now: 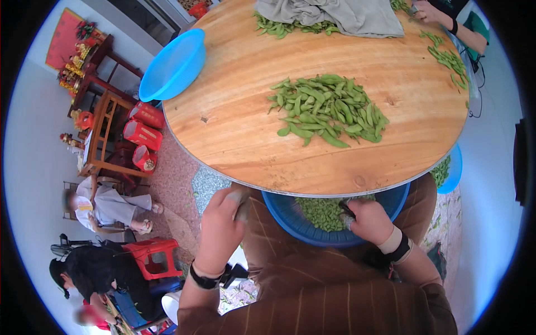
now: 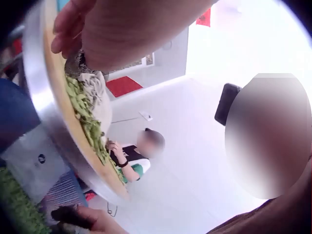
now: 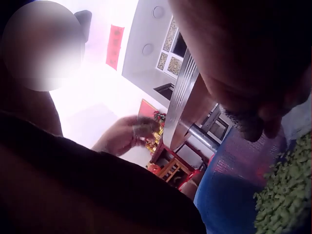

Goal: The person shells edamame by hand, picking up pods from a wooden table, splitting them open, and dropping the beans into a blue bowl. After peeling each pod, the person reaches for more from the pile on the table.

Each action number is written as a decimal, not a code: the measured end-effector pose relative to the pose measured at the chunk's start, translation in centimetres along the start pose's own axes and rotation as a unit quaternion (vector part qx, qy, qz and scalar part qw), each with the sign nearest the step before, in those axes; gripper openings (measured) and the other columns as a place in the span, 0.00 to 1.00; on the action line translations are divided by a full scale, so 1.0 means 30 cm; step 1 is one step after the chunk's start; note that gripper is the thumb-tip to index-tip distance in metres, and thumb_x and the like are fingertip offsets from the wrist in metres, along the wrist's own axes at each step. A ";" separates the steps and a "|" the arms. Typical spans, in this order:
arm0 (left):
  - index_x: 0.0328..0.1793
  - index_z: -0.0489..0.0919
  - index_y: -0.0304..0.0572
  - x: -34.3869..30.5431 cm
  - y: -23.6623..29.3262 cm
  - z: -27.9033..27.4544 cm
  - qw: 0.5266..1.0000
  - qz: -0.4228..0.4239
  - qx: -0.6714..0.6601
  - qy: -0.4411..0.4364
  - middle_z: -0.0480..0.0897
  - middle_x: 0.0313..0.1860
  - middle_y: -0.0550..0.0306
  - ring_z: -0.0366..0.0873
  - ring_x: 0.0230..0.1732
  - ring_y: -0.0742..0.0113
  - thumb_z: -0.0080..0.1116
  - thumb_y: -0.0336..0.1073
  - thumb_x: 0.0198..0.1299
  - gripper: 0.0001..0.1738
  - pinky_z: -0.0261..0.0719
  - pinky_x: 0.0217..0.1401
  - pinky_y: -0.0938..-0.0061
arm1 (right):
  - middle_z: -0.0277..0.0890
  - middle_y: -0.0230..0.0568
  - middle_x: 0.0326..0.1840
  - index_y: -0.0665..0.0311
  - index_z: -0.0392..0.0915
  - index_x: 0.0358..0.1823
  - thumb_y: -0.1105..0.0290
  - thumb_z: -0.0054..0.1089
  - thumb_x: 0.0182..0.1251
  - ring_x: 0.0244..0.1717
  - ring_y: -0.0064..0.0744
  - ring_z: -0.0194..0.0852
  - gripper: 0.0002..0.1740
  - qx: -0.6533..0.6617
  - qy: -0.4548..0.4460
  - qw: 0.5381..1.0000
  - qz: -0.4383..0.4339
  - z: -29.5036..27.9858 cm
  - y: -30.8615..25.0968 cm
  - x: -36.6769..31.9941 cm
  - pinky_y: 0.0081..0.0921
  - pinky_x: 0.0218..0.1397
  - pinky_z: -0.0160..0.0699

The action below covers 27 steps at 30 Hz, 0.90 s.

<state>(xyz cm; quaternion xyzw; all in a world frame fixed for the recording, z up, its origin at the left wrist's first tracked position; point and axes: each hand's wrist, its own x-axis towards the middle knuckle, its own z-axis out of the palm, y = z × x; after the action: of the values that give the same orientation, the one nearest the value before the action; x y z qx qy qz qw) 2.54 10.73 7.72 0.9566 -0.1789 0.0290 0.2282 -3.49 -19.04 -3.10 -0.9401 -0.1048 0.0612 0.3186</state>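
A blue basin sits between the person's knees under the table's near edge, with shelled green beans in it. Over the basin's right side is the right hand, fingers bent downward, with dark and grey coverings on its fingertips; I cannot tell whether it holds anything. The left hand is raised left of the basin, apart from it. A greyish covering wraps one of its fingers, and no pod shows in it. Ahead on the wooden table lies a heap of green bean pods.
Another blue basin stands at the table's left edge. A grey cloth covers more pods at the back. Someone's hand works at the far right. A blue container with green contents stands beyond the right knee. Red stools and seated people are left.
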 end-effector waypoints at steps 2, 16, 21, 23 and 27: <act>0.45 0.78 0.36 0.110 0.086 0.008 0.996 0.069 0.010 0.053 0.79 0.42 0.44 0.78 0.40 0.43 0.60 0.25 0.50 0.14 0.78 0.42 0.60 | 0.75 0.54 0.29 0.67 0.73 0.32 0.68 0.61 0.50 0.33 0.56 0.76 0.11 0.005 -0.003 1.000 -0.009 -0.012 -0.015 0.001 0.46 0.36 0.75; 0.52 0.77 0.33 0.243 0.153 0.149 0.857 -0.075 -0.508 -0.053 0.82 0.38 0.52 0.83 0.36 0.64 0.56 0.23 0.60 0.14 0.79 0.36 0.75 | 0.73 0.52 0.27 0.67 0.71 0.29 0.69 0.62 0.54 0.30 0.54 0.74 0.11 0.112 0.008 0.993 -0.047 -0.103 -0.054 -0.040 0.40 0.32 0.73; 0.55 0.75 0.36 0.122 0.227 0.152 0.778 -0.145 -0.592 -0.154 0.81 0.46 0.55 0.81 0.41 0.70 0.49 0.19 0.63 0.15 0.79 0.40 0.80 | 0.74 0.47 0.27 0.66 0.75 0.31 0.68 0.67 0.55 0.28 0.48 0.75 0.11 0.313 0.125 0.941 -0.021 -0.139 -0.167 -0.021 0.31 0.32 0.72; 0.57 0.74 0.36 0.089 0.254 0.185 0.766 -0.132 -0.609 -0.161 0.83 0.42 0.52 0.82 0.34 0.69 0.54 0.23 0.62 0.16 0.79 0.35 0.79 | 0.75 0.46 0.28 0.65 0.78 0.35 0.70 0.68 0.54 0.29 0.46 0.76 0.11 0.285 0.182 0.940 -0.042 -0.158 -0.182 -0.018 0.30 0.33 0.73; 0.58 0.73 0.37 0.058 0.275 0.214 0.771 -0.118 -0.606 -0.156 0.82 0.39 0.55 0.80 0.32 0.71 0.50 0.25 0.64 0.15 0.77 0.31 0.80 | 0.76 0.47 0.29 0.65 0.78 0.36 0.69 0.68 0.54 0.30 0.46 0.76 0.10 0.282 0.194 0.937 -0.065 -0.152 -0.173 -0.023 0.31 0.33 0.74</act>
<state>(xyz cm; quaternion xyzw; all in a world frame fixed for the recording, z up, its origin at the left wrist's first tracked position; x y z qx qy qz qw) 1.06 0.41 5.73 0.6252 -0.0783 -0.2618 0.7311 -4.16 -17.85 3.70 -0.7962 -0.0799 -0.1165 0.5884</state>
